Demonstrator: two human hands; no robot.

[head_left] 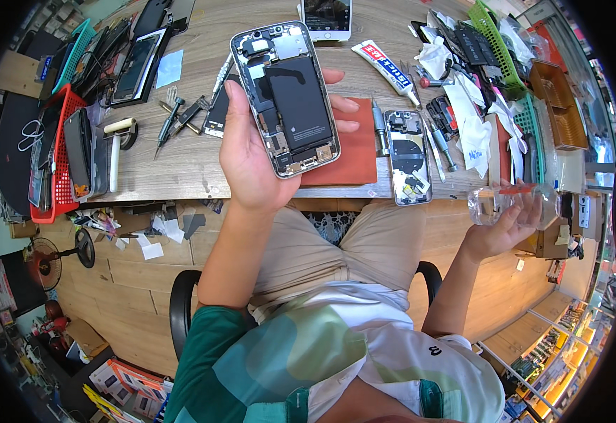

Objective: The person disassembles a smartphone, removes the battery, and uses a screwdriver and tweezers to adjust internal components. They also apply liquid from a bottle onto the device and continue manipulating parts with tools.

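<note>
My left hand (253, 166) is wrapped round an opened smartphone (297, 106), holding it above the table with its inside facing up. A black battery, circuit boards and flex cables show within its metal frame. Out at the right, my right hand (493, 238) grips a clear plastic bottle (484, 204), which lies almost on its side in the air by the table's edge. Liquid seems to be inside it. Below the phone is a red-brown mat (357, 158). Beside the mat lies another opened phone body (408, 158). My left hand partly hides a dark phone part (216, 120) behind it.
Screwdrivers (169, 127) and tweezers (435, 151) lie on the wooden table. A glue tube (385, 69) and a propped white phone (328, 20) stand farther back. Left is a red basket (61, 169); at right are crumpled tissues (466, 120) and a green basket (495, 53).
</note>
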